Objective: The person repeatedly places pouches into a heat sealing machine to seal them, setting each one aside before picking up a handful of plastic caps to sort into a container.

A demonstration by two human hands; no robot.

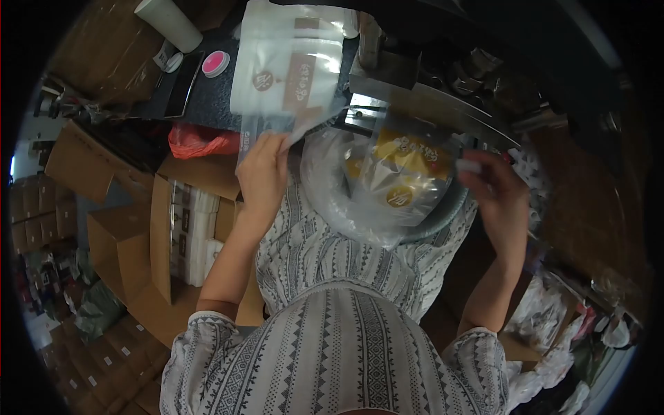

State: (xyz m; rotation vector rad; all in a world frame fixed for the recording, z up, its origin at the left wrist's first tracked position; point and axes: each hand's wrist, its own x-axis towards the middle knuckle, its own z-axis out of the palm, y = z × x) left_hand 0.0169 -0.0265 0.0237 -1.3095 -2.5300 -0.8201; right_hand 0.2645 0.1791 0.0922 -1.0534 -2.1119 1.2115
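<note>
My left hand (264,173) pinches the lower edge of a clear and white printed plastic bag (290,72), which lies on the dark table (211,97). To the right, my right hand (492,181) is raised with its fingers bent round a small whitish piece (469,165), too blurred to name. Between my hands, a clear bag with yellow printing (404,173) rests on other clear plastic in a round basin (453,207) on my lap. A metal device (387,72) stands just behind the basin.
A phone (185,84), an open pink tin (215,63) and a white cup (168,25) sit at the table's left. Below them hangs a red bag (200,141). An open carton (162,242) holding packets stands left of my lap. More bags lie at lower right.
</note>
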